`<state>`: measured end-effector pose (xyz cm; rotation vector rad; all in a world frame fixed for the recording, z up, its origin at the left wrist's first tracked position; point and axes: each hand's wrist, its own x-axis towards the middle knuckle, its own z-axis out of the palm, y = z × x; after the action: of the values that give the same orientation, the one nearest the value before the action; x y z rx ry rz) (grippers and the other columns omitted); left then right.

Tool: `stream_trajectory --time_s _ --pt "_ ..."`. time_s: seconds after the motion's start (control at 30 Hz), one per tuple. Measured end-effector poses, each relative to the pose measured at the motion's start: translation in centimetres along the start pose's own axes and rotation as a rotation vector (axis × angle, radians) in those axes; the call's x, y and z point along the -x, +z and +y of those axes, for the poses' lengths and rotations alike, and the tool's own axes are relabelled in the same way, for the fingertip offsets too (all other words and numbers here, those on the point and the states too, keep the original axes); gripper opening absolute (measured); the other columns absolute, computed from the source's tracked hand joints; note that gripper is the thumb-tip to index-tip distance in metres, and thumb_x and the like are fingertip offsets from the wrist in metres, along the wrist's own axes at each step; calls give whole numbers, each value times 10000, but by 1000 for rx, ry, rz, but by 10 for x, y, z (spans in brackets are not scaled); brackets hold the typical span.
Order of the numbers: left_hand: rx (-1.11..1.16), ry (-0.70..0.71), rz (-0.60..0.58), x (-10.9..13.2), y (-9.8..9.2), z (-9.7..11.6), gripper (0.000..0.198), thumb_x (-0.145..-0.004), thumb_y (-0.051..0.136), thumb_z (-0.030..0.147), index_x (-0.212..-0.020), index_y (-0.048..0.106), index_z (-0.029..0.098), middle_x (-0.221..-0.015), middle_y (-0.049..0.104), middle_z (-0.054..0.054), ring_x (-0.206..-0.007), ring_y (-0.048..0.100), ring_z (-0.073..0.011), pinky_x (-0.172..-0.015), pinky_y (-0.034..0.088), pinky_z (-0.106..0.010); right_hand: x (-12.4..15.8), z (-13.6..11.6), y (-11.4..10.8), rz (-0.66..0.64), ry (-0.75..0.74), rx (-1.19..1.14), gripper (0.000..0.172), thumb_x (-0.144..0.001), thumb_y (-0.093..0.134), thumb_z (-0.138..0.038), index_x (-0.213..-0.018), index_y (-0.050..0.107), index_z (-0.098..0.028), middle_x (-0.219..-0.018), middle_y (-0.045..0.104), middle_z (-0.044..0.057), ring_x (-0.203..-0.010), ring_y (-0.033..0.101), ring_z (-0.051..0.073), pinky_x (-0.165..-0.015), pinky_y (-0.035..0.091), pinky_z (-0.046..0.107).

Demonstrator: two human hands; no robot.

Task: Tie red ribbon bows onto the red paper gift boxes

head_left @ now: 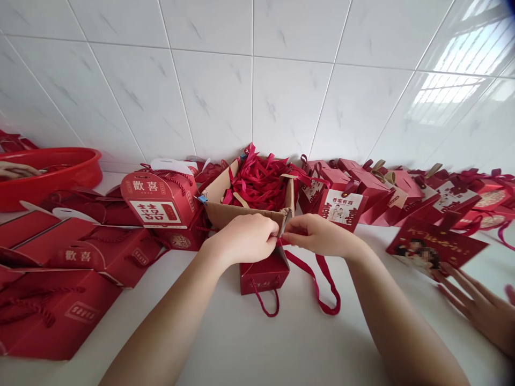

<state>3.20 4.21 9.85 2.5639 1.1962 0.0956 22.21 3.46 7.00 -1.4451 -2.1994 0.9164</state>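
A small red gift box (pixel 263 277) with a twisted cord handle stands in front of me. Over its top, my left hand (pixel 251 236) is closed, its fingertips mostly hidden at a red ribbon (pixel 332 300). Close beside it, my right hand (pixel 316 233) pinches the same ribbon, whose long loop trails onto the table to the right. Just behind both hands sits an open cardboard box (pixel 237 215) full of loose red ribbons (pixel 261 182). My fingers are near its front right corner.
Red boxes (pixel 161 198) with cord handles crowd the left, near a red basin (pixel 86 169) with another person's hand in it. Ribboned gift boxes (pixel 372 185) line the tiled wall (pixel 293 96) at right. Another person's hand (pixel 475 305) touches a red card-fronted box (pixel 436 246).
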Motion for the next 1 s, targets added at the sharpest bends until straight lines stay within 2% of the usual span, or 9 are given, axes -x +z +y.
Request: stream_trajectory --time_s 0.1,0.17,0.3,0.47,0.6,0.77,0.83,0.93,1.0 --pt "49 -20 29 1 -1 1 234 -830 396 298 -649 509 203 -586 567 -2 -473 445 -131 -462 270 -268 -1 0 -1 53 -96 -139 335 -836 583 -457 -1024 609 -181 -993 629 59 -852 574 153 -697 457 267" --pt "93 -12 40 2 -4 0 228 -819 421 318 -647 514 201 -603 571 2 -490 452 -127 -465 274 -263 -2 0 -1 6 -190 -254 449 -808 648 -420 -1184 547 -197 -1168 590 77 -1053 556 183 -868 459 307" --pt "168 0 87 9 -12 -2 209 -800 433 282 -613 471 196 -529 476 32 -466 374 -103 -454 241 -256 -4 -1 1 -94 -341 -375 511 -794 683 -365 -1245 511 -196 -1253 550 81 -1149 526 186 -999 413 338" --pt "406 -5 304 21 -27 -7 205 -824 434 271 -639 470 190 -542 400 45 -489 346 -83 -463 257 -228 -7 0 5 -50 -385 -249 337 -826 638 -402 -1084 606 -187 -1086 622 51 -1015 567 172 -928 440 316" --pt "745 59 541 29 -37 -17 193 -823 452 226 -638 488 181 -494 396 40 -470 363 -79 -450 262 -224 -6 3 2 8 -331 -111 327 -797 662 -429 -1017 627 -189 -1009 636 35 -922 570 163 -810 456 279" --pt "1111 185 805 36 -48 -22 154 -749 459 165 -609 523 179 -436 360 41 -404 369 -81 -432 273 -235 3 5 -12 -97 -234 -18 382 -762 681 -485 -1010 650 -196 -968 648 35 -859 586 166 -710 454 257" --pt "1113 196 750 38 -48 -20 160 -765 451 181 -627 532 185 -441 389 36 -408 393 -89 -431 290 -234 5 4 -12 -79 -237 -78 462 -735 712 -491 -1080 635 -193 -1058 641 52 -960 589 189 -792 466 274" --pt "897 144 457 38 -42 -12 178 -828 468 233 -677 554 189 -463 444 37 -428 416 -87 -433 302 -221 4 -2 -4 -7 -379 -342 537 -804 635 -527 -1206 565 -179 -1234 570 88 -1147 530 207 -978 423 324" --pt "717 95 276 36 -35 -5 186 -851 486 272 -705 564 187 -491 440 44 -440 379 -72 -428 268 -208 3 -8 5 -15 -494 -526 515 -876 509 -565 -1205 555 -172 -1227 569 97 -1132 538 192 -995 419 337"
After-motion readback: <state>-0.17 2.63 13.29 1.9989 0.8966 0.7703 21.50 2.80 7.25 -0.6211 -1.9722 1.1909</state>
